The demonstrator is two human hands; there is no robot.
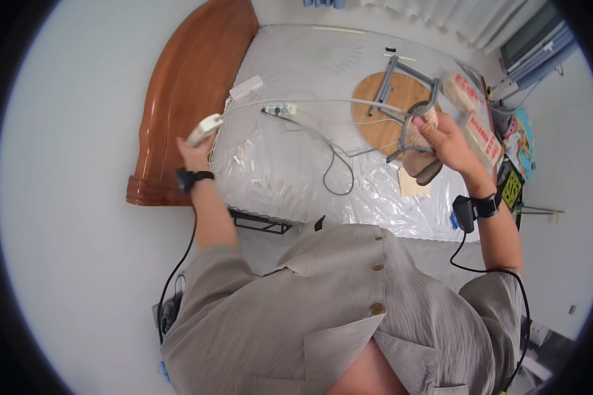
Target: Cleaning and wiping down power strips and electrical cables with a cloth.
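My left hand (195, 155) grips a white plastic block (205, 129), which looks like an extension socket, beside the wooden headboard. From its end a white cable (321, 100) stretches across the bed towards my right hand (452, 145). That hand is closed on a beige and brown fabric item (417, 133) with striped edging, perhaps a slipper; the cable's far end is lost among the fabric and fingers. Below the fabric item lies a round wooden board (370, 91) with a grey metal folding frame (388, 84) over it.
Plastic film covers the mattress (286, 187). On it lie a white power strip (281, 108), a black cable (333, 168), small white pieces (239, 155) and a white box (246, 87). A brown wooden headboard (188, 98) bounds the left; red-printed packs (482, 138) line the right.
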